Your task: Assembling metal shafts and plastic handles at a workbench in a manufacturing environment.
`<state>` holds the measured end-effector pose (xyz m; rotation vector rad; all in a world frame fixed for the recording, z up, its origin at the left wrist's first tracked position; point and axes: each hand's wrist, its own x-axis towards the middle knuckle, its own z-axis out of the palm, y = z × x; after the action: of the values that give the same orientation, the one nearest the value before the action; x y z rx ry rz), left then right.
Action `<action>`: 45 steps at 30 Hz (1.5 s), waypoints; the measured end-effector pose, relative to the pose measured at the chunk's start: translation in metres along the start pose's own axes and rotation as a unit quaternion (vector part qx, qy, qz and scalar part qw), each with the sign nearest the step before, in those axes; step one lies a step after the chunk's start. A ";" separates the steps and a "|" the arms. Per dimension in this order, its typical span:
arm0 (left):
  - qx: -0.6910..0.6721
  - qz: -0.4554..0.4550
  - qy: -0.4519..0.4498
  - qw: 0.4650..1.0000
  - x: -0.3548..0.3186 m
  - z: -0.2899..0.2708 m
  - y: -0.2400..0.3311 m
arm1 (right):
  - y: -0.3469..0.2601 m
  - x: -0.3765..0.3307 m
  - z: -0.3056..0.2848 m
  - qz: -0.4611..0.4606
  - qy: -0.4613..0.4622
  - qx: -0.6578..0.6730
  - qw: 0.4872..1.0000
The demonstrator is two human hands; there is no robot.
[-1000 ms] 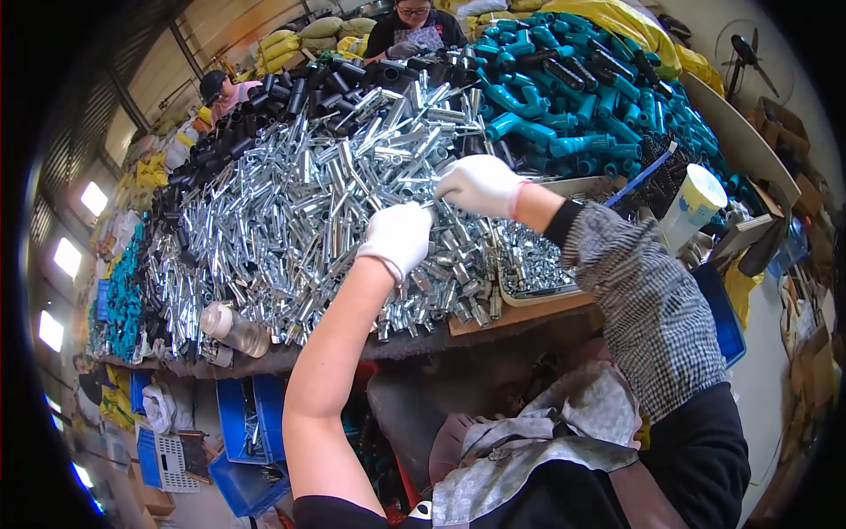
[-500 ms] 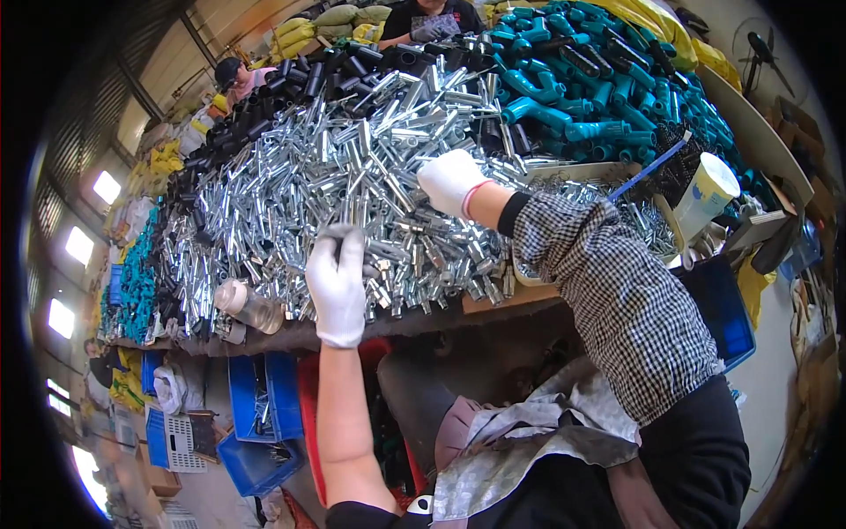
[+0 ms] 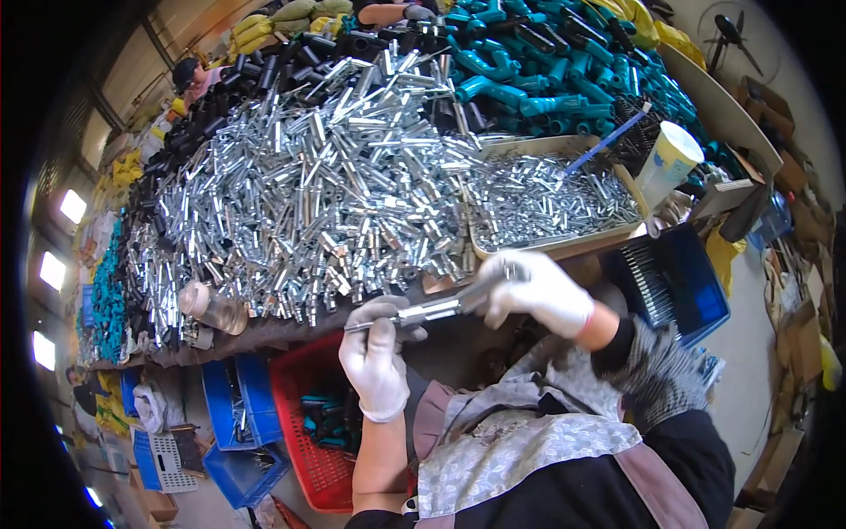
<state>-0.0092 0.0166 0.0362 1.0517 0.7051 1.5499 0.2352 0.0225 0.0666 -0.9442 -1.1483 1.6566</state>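
Both my hands wear white gloves with grey fingertips and meet just off the near table edge. My left hand (image 3: 377,357) is closed, thumb and fingers pinching the left end of a shiny silver metal tube (image 3: 432,310), with a thin tip poking out past the fingers. My right hand (image 3: 542,293) curls round a grey metal piece (image 3: 486,289) at the tube's right end. That piece is blurred, and I cannot tell whether it is joined to the tube. Beyond my hands spreads a big heap of silver metal tubes and fittings (image 3: 326,185).
A shallow tray (image 3: 643,189) of small metal pins stands right of the heap, beside a white cup (image 3: 670,163). Teal handles (image 3: 564,88) and black tubes (image 3: 238,84) lie behind. A clear bottle (image 3: 216,309) sits front left. Below are a red basket (image 3: 326,480) and blue bins (image 3: 670,282).
Both hands have come back from the heap toward my body and close together, now with metal parts between them. The view has shifted, showing more of the pin tray and the red basket.
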 end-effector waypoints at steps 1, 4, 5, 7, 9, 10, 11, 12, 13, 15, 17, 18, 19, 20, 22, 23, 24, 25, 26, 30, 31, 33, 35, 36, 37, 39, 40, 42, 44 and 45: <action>-0.007 -0.017 -0.010 1.000 -0.005 0.004 -0.003 | 0.022 -0.014 -0.004 -0.026 -0.012 0.023 0.999; 0.008 -0.082 -0.044 0.996 -0.020 0.015 -0.012 | 0.056 -0.040 0.004 -0.037 0.066 -0.060 0.995; 0.063 -0.093 -0.066 0.991 -0.026 0.015 -0.019 | 0.063 -0.044 0.009 -0.063 0.067 -0.124 0.988; 0.130 -0.046 -0.144 0.980 -0.035 0.022 -0.030 | 0.072 -0.045 0.007 -0.095 0.026 -0.266 0.959; 0.098 -0.070 -0.135 0.984 -0.042 0.019 -0.039 | 0.079 -0.047 0.005 -0.022 -0.004 -0.144 0.989; 0.079 -0.081 -0.119 0.986 -0.042 0.019 -0.039 | 0.080 -0.046 0.004 0.052 -0.037 -0.023 0.998; 0.062 -0.091 -0.100 0.989 -0.041 0.017 -0.038 | 0.083 -0.045 0.009 0.040 -0.059 0.037 0.997; 0.024 -0.106 -0.112 0.988 -0.036 0.010 -0.037 | 0.079 -0.046 0.011 0.036 -0.049 0.047 0.997; 0.013 -0.082 -0.126 0.989 -0.027 -0.003 -0.035 | 0.074 -0.048 0.014 0.032 -0.039 0.058 0.997; 0.200 0.041 0.001 0.979 -0.019 -0.046 -0.029 | 0.068 -0.048 0.014 0.052 -0.022 0.035 0.998; 0.373 0.163 0.180 0.896 -0.001 -0.081 -0.016 | 0.079 -0.050 0.008 0.033 -0.008 0.039 0.999; 0.392 0.182 0.216 0.875 0.008 -0.099 -0.009 | 0.084 -0.050 0.006 0.053 -0.003 0.054 0.997; 0.441 0.228 0.232 0.836 0.022 -0.107 -0.005 | 0.088 -0.048 0.006 0.073 0.008 0.068 0.995; 0.508 0.222 0.240 0.797 0.024 -0.113 0.000 | 0.088 -0.047 0.011 0.091 0.017 0.073 0.993; 0.382 0.128 0.160 0.901 0.016 -0.102 0.004 | 0.096 -0.041 0.015 0.073 -0.023 0.098 0.992; 0.369 0.065 0.085 0.923 0.011 -0.088 0.005 | 0.101 -0.039 0.017 0.054 -0.038 0.111 0.992; 0.150 -0.046 -0.040 0.987 0.006 -0.072 0.005 | 0.101 -0.036 0.019 0.035 -0.054 0.090 0.994; 0.066 -0.182 -0.059 0.979 -0.004 -0.045 0.006 | 0.094 -0.034 0.027 0.042 -0.074 0.093 0.992; 0.233 -0.098 -0.201 0.946 -0.016 -0.022 0.004 | 0.099 -0.027 0.029 0.022 -0.106 0.093 0.990; 0.232 -0.025 -0.207 0.950 -0.031 -0.002 -0.016 | 0.084 -0.027 0.011 0.014 -0.147 -0.086 0.985; 0.203 -0.047 -0.171 0.963 -0.031 0.004 -0.009 | 0.073 -0.029 -0.002 -0.003 -0.142 -0.151 0.978; 0.178 -0.026 -0.086 0.980 -0.034 -0.003 -0.007 | 0.029 -0.024 -0.024 -0.200 -0.067 -0.384 0.899; 0.166 -0.080 -0.094 0.978 -0.026 -0.001 0.006 | -0.015 -0.018 -0.056 -0.099 0.124 -0.356 0.921; 0.193 -0.079 -0.106 0.972 -0.025 -0.001 0.009 | -0.022 0.000 -0.084 -0.330 0.212 -0.517 0.761; 0.219 -0.047 -0.104 0.969 -0.027 0.001 0.005 | -0.034 0.017 -0.106 -0.351 0.279 -0.552 0.703; 0.271 -0.046 -0.138 0.952 -0.031 0.006 0.002 | -0.054 0.045 -0.147 -0.253 0.296 -0.659 0.644; 0.275 -0.046 -0.147 0.949 -0.034 0.008 -0.002 | -0.059 0.061 -0.153 -0.162 0.291 -0.711 0.620; 0.267 -0.051 -0.138 0.952 -0.041 0.014 -0.007 | -0.057 0.086 -0.164 -0.115 0.234 -0.754 0.602; 0.256 -0.051 -0.135 0.956 -0.044 0.018 -0.006 | -0.059 0.103 -0.172 -0.094 0.165 -0.759 0.623; 0.254 -0.047 -0.133 0.957 -0.044 0.019 -0.005 | -0.060 0.105 -0.178 -0.092 0.150 -0.769 0.614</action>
<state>0.0112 -0.0264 0.0284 1.5495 0.9748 1.1359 0.3795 0.1823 0.0633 -1.8558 -2.2523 -0.1285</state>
